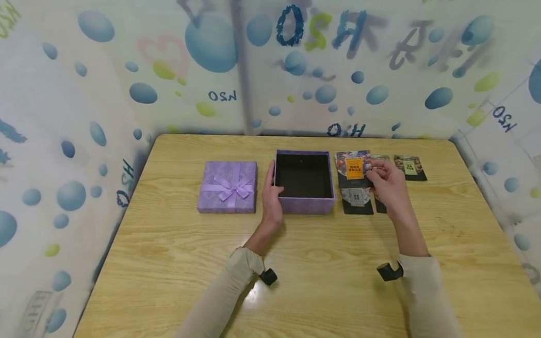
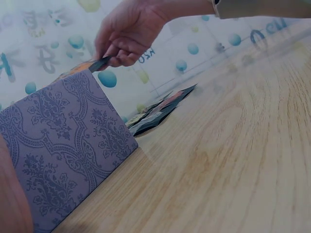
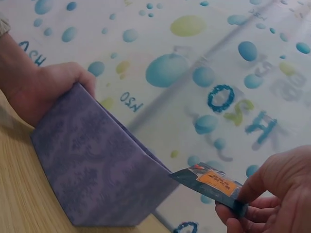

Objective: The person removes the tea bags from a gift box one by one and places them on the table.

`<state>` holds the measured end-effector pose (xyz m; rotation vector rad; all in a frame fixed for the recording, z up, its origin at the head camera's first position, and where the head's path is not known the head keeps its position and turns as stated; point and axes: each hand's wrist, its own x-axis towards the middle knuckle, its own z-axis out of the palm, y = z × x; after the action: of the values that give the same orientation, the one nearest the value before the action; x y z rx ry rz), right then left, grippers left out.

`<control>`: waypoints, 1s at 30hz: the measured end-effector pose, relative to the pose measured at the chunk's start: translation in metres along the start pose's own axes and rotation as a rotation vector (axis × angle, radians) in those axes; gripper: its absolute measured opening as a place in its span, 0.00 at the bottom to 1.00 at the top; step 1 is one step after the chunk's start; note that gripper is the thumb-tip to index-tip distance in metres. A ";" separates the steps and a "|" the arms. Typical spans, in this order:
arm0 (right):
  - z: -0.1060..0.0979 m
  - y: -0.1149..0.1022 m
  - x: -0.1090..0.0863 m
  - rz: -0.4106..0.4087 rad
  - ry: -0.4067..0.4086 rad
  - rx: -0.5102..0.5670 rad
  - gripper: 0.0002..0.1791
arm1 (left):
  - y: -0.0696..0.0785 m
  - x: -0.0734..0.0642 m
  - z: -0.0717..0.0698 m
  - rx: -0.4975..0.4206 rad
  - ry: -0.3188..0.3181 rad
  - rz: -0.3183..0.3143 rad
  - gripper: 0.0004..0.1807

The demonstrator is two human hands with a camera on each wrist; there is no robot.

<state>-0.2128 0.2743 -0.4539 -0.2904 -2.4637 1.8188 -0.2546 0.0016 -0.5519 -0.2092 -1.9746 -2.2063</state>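
A purple patterned gift box (image 1: 307, 205) with a black inside stands uncovered on the table. My left hand (image 1: 271, 200) grips its left wall, thumb over the rim; the right wrist view also shows this hand (image 3: 53, 87) at the box's edge. With my right hand (image 1: 389, 185) I pinch a dark sachet with an orange label (image 1: 354, 169) by its right edge. In the right wrist view the sachet (image 3: 211, 182) is held in the air, its far end by the box's rim. Below it lies a sachet with a grey label (image 1: 357, 199).
Left of the box sits its purple lid (image 1: 212, 198) with a ribbon bow. A sachet with a green label (image 1: 410, 167) lies at the right, and more sachets are partly hidden under my right hand. A printed wall (image 1: 266, 107) borders the table's (image 1: 329, 289) back edge.
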 end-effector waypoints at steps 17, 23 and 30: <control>-0.056 0.038 -0.006 0.112 0.125 -0.079 0.24 | -0.002 0.000 0.000 -0.011 -0.030 0.044 0.41; -0.074 0.056 -0.006 0.168 0.202 -0.088 0.22 | -0.002 -0.001 0.000 -0.008 -0.029 0.048 0.41; -0.088 0.075 -0.007 0.225 0.287 -0.119 0.24 | -0.002 -0.002 0.000 0.000 -0.024 0.061 0.42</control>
<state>-0.1833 0.3766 -0.4983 -0.8058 -2.4172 1.5690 -0.2534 0.0021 -0.5538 -0.2933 -1.9533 -2.1757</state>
